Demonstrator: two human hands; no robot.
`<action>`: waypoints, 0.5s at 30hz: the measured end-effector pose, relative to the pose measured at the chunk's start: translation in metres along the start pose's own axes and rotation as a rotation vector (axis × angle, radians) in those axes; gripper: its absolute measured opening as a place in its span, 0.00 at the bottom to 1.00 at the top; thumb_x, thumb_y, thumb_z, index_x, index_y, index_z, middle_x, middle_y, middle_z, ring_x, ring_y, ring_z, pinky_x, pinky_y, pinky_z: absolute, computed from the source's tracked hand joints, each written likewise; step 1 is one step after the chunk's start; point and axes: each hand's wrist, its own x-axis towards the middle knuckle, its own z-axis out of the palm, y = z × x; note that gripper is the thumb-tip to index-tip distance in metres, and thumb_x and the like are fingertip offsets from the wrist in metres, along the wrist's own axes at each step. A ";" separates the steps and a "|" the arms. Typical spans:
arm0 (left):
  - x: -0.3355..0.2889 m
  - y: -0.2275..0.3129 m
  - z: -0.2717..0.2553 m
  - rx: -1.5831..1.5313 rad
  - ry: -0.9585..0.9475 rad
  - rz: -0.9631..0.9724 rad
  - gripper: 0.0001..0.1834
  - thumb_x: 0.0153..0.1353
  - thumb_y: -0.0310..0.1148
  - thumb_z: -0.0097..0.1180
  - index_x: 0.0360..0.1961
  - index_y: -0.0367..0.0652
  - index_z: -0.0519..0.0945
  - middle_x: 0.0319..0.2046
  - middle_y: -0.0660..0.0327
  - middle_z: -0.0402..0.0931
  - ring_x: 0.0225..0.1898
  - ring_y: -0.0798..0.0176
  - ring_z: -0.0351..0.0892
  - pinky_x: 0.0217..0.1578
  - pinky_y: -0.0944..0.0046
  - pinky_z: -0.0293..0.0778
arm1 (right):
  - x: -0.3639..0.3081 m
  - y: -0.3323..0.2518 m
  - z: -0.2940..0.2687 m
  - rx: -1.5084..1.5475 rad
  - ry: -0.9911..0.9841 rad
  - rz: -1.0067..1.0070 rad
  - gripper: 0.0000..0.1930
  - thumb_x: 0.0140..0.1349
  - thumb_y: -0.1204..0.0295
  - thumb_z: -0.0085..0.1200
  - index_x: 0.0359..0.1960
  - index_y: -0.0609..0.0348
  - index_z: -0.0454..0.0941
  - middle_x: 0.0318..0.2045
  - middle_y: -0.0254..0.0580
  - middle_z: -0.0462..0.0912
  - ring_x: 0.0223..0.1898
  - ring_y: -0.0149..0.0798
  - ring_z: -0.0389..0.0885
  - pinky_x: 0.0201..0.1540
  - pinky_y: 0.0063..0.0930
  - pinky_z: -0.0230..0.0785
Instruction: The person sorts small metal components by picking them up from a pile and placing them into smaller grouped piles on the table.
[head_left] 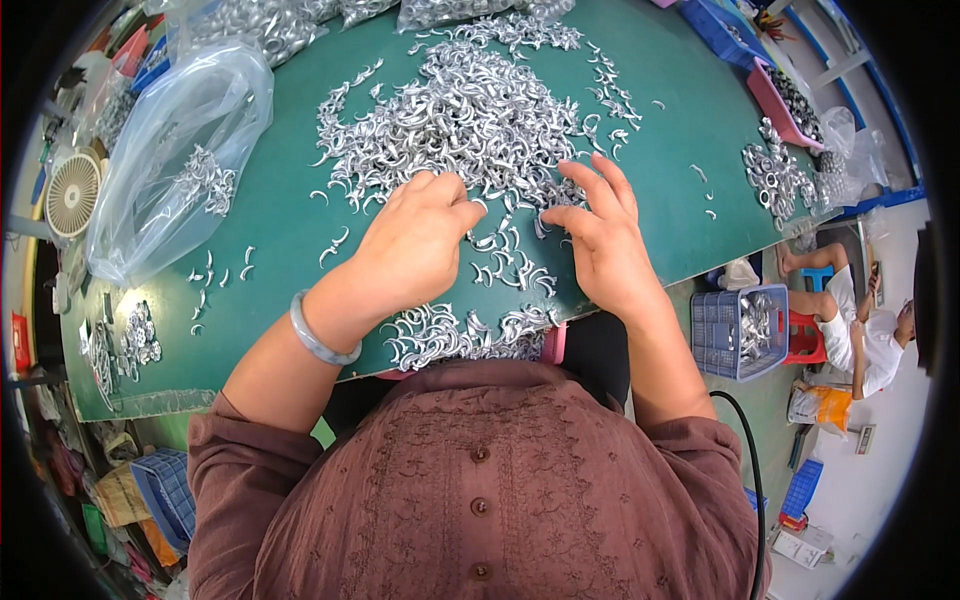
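Observation:
A large heap of small silver crescent-shaped metal pieces [460, 120] lies on the green tabletop [680, 240]. At its near edge, my left hand [420, 240] is closed, fingers curled, with a small curved metal piece [481, 205] at its thumb tip. My right hand [608, 240] has its fingers apart at the heap's near right side. Its thumb tip touches or nearly touches a curved piece. Between the hands lies a loose scatter of the same pieces [512, 262]. More of them gather at the table's front edge [430, 335], over a pink container [554, 343] mostly hidden by my body.
A clear plastic bag [180, 150] holding some pieces lies at left, beside a round fan [74, 195]. Ring-shaped parts [775, 180] and a pink bin [785, 105] are at right. A blue crate [738, 332] stands below the table's right side; a person [865, 335] sits beyond.

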 end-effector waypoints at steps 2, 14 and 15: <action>0.000 0.000 -0.002 0.004 -0.039 -0.009 0.21 0.50 0.16 0.46 0.45 0.36 0.81 0.37 0.53 0.73 0.42 0.49 0.71 0.47 0.55 0.69 | 0.000 0.000 0.000 0.000 0.003 0.000 0.14 0.48 0.84 0.53 0.34 0.54 0.85 0.60 0.47 0.72 0.66 0.61 0.60 0.66 0.53 0.54; 0.001 0.001 0.001 -0.032 0.019 -0.013 0.21 0.50 0.17 0.46 0.45 0.36 0.81 0.38 0.52 0.74 0.42 0.49 0.71 0.47 0.54 0.69 | -0.004 0.000 0.001 0.023 -0.017 -0.020 0.10 0.51 0.82 0.56 0.33 0.55 0.85 0.59 0.46 0.72 0.66 0.61 0.59 0.66 0.54 0.54; 0.000 -0.001 0.000 -0.028 -0.004 -0.008 0.21 0.50 0.17 0.46 0.46 0.36 0.81 0.38 0.52 0.74 0.42 0.49 0.71 0.47 0.54 0.69 | -0.003 -0.001 0.000 0.043 -0.010 -0.009 0.09 0.50 0.81 0.58 0.32 0.55 0.85 0.59 0.46 0.72 0.66 0.61 0.58 0.66 0.54 0.53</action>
